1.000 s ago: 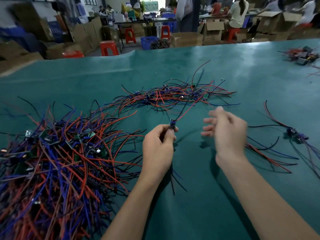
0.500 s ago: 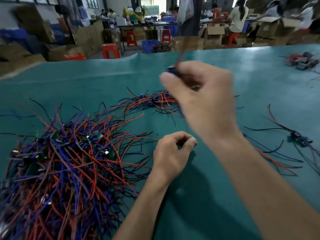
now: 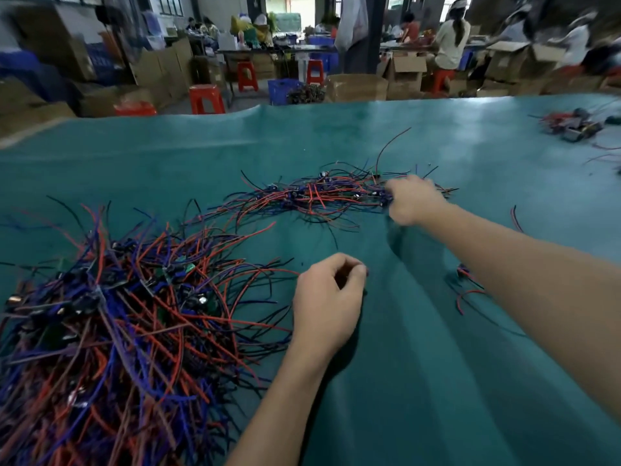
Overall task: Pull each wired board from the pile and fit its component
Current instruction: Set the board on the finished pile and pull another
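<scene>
A second ago your left hand [image 3: 327, 301] pinched a small board by its wires while your right hand [image 3: 411, 200] hovered beside it; half a second ago the right hand swung up holding that board, and now it is stretched out at the right end of the far pile [image 3: 322, 195], touching its wires. The hand is blurred, so you cannot tell whether it is spread or pinching, or whether the board has left it. My reading is that one board is done and being dropped with the finished ones, so the next pull from the near pile [image 3: 111, 324] is due. Your left hand has stayed low over the mat [image 3: 437, 381], just right of the near pile, fingers curled with thumb and forefinger close together; whether a small part sits between them cannot be made out. Counting: two hands, two main piles of red, blue and black wired boards, the near one much the larger, too tangled to count board by board. A few loose wires [image 3: 467, 290] lie under your right forearm, and one more small heap [image 3: 571, 124] sits far right. Most of the work looks still ahead.
</scene>
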The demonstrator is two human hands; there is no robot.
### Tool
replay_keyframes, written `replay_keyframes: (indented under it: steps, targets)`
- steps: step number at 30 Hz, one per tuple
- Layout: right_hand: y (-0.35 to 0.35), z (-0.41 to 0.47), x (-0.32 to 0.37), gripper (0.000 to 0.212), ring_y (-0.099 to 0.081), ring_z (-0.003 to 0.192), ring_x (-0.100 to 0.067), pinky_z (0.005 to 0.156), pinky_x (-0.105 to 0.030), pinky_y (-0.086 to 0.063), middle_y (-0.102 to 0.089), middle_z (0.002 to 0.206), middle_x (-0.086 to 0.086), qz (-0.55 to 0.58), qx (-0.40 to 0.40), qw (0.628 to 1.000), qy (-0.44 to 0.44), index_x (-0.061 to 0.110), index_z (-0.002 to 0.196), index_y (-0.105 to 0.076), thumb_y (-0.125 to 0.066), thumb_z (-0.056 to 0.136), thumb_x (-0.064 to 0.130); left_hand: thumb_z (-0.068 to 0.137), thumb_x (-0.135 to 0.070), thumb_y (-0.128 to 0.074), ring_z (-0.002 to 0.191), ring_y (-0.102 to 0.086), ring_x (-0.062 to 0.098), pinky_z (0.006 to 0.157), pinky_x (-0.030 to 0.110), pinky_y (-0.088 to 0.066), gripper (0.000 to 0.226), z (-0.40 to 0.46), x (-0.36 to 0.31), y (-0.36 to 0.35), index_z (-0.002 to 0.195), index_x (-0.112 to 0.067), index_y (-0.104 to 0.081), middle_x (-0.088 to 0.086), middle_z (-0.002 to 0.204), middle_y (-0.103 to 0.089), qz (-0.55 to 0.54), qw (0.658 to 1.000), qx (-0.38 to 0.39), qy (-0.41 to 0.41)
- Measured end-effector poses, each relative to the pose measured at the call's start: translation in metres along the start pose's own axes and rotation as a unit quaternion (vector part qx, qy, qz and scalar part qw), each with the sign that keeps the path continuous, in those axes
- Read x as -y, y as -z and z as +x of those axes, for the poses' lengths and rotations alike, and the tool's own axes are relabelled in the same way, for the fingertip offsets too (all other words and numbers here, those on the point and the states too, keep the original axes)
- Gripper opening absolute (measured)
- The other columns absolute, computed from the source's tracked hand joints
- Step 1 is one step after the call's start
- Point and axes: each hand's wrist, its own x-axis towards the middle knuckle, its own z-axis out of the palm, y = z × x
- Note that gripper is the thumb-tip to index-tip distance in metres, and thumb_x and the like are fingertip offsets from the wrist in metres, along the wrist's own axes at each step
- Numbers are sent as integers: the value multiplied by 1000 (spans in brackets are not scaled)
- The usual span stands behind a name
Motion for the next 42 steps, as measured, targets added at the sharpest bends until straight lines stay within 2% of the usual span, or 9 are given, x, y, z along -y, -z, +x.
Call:
replay_keyframes:
  steps: [4, 10, 13, 16, 18, 22, 26, 32, 42]
  targets:
    - [-15, 2, -20, 49, -49, 131, -38, 107, -46, -46, -56, 143, -13, 71, 6, 997, -22, 28, 140, -56, -49, 93, 16, 82, -37, -58, 75, -67, 12, 76, 37, -56, 24, -2, -1, 0, 80, -19, -73, -8, 74, -73, -4, 1000, -6, 11]
    - [13, -22, -20, 8, -69, 95, -25, 81, -26, -54, -74, 101, -10, 341, -173, 921, -75, 19, 91, -77, -74, 84, 17, 90, -23, -66, 74, -67, 13, 75, 37, -56, 14, 1, 1, 0, 80, -18, -74, -7, 73, -73, -8, 999, -23, 23]
    - [36, -62, -13, 16, -69, 59, -13, 50, -21, -48, -73, 80, -12, 567, -181, 803, -43, 15, 79, -65, -78, 83, 6, 90, -26, -63, 73, -66, 13, 75, 38, -56, 14, 0, -1, 1, 82, -17, -72, -5, 74, -73, -31, 999, -25, 23]
    - [41, -109, 2, 12, -69, 54, -12, 45, -17, -45, -76, 76, -11, 767, -86, 636, -9, 16, 87, -56, -63, 95, 9, 89, -38, -53, 72, -66, 8, 75, 37, -54, 23, -1, -3, 1, 88, -21, -68, -7, 77, -74, -78, 996, -31, 31]
    - [26, -132, 15, 6, -69, 57, -13, 48, -18, -45, -78, 83, -10, 814, -10, 581, -11, 17, 94, -57, -54, 99, 14, 92, -49, -45, 71, -65, 10, 70, 42, -51, 32, -1, -2, 1, 90, -25, -66, -7, 78, -74, -105, 993, -33, 47]
    - [-19, -153, 40, 14, -64, 75, -17, 66, -28, -51, -79, 102, -6, 784, 49, 617, -35, 14, 101, -68, -54, 101, 14, 91, -55, -46, 70, -66, 7, 72, 36, -54, 38, -2, -3, -1, 91, -25, -71, -6, 77, -75, -128, 991, -13, 38]
    - [-40, -156, 52, 26, -71, 88, -12, 73, -21, -56, -78, 94, 0, 759, -7, 651, 6, 15, 93, -71, -49, 103, 4, 90, -30, -63, 77, -69, 7, 80, 33, -57, 21, 0, 0, -1, 94, -15, -76, -5, 86, -77, -95, 995, 8, -15]
    - [-45, -153, 48, 23, -71, 108, -27, 98, -42, -54, -78, 108, 2, 712, -2, 702, 17, 21, 95, -65, -49, 102, 6, 87, -6, -75, 77, -72, 2, 74, 18, -56, 22, -3, -2, 2, 88, -28, -74, -11, 83, -78, -116, 993, 9, 0]
    - [-32, -153, 24, 8, -61, 72, -10, 59, -19, -44, -78, 84, -9, 688, -62, 718, 87, 16, 86, -82, -75, 88, 12, 92, -13, -71, 59, -52, -5, 62, 18, -43, 17, -2, 0, 1, 78, -20, -78, -16, 62, -67, -90, 996, 2, -4]
